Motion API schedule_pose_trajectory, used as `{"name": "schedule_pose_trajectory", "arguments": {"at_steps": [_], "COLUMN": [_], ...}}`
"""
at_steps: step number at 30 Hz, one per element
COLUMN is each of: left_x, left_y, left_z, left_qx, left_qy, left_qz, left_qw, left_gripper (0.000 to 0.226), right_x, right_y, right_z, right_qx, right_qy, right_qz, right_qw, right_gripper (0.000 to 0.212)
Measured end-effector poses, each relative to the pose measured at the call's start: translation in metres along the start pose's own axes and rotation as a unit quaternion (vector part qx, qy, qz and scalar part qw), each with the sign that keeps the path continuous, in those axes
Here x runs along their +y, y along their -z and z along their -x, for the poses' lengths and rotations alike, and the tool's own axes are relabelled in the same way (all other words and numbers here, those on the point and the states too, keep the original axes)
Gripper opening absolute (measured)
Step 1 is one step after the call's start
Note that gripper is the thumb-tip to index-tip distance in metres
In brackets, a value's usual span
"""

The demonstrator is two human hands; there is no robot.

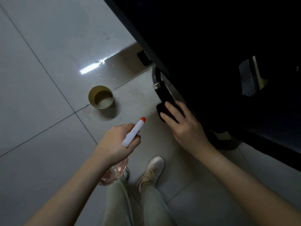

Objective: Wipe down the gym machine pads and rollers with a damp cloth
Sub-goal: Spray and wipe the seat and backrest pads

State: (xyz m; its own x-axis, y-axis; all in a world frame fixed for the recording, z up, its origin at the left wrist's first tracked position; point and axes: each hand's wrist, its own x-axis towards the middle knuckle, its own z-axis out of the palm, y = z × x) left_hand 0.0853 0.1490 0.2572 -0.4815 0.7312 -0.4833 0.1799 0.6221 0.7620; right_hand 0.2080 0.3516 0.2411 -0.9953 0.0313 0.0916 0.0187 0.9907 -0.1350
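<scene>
Left hand (pixel 114 141): low centre of view, forearm coming in from bottom left.
Left grip: clenched round the neck of a spray bottle (pixel 134 132); white head with an orange tip points up and right, clear pinkish body hangs below the wrist.
Right hand (pixel 184 126): right of centre, at the lower edge of the machine, back of the hand facing the camera.
Right grip: released, not clenched; fingers (pixel 170 107) lie nearly straight and press on the cloth. Thumb hidden, so can't tell if it hooks underneath.
Cloth (pixel 159 108): dark, bunched under the right fingers, against the lower end of the handle.
Handle (pixel 164 93): black padded sleeve on a curved chrome tube (pixel 154 75), with a chrome collar where the two meet. Runs down and right from under the pad.
Pad (pixel 211 38): large dark slab filling the upper right, too dark for detail.
Cup (pixel 101 99): brown, upright on the floor, left of the handle and well apart from it; pale inside at the bottom, contents unclear.
Floor (pixel 40 79): grey glossy tiles with dark joints; a bright light streak and small droplets (pixel 97 77) just above the cup.
Shoe (pixel 153 170): pale sneaker between the two forearms, toe pointing up; light trousers (pixel 117 201) below it.
</scene>
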Motion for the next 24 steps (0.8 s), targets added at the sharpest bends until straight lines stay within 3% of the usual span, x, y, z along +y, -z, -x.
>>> {"name": "schedule_pose_trajectory", "arguments": {"at_steps": [10,14,17,21,24], "left_x": [0.018,0.024,0.024,0.020,0.022], "left_y": [-0.008,-0.009,-0.012,-0.018,-0.020], "left_z": [-0.006,-0.006,-0.005,-0.003,-0.001], "left_qx": [0.002,-0.003,-0.003,0.012,-0.005], "left_qy": [-0.042,-0.069,-0.067,-0.040,-0.043], "left_qz": [-0.040,-0.056,-0.051,-0.035,-0.046], "left_qw": [0.998,0.996,0.996,0.999,0.998], "left_gripper": [0.052,0.053,0.050,0.050,0.049], "right_x": [0.009,0.003,-0.007,-0.011,-0.009], "right_y": [0.001,0.015,0.019,-0.006,-0.004], "right_z": [0.069,0.092,0.079,0.037,0.060], "right_qx": [0.014,-0.029,0.019,0.026,0.026], "right_qy": [-0.039,-0.068,-0.111,-0.149,-0.185], "right_qz": [-0.013,-0.041,-0.048,-0.064,-0.099], "right_qw": [0.999,0.996,0.992,0.986,0.977], "right_gripper": [0.044,0.061,0.040,0.037,0.035]}}
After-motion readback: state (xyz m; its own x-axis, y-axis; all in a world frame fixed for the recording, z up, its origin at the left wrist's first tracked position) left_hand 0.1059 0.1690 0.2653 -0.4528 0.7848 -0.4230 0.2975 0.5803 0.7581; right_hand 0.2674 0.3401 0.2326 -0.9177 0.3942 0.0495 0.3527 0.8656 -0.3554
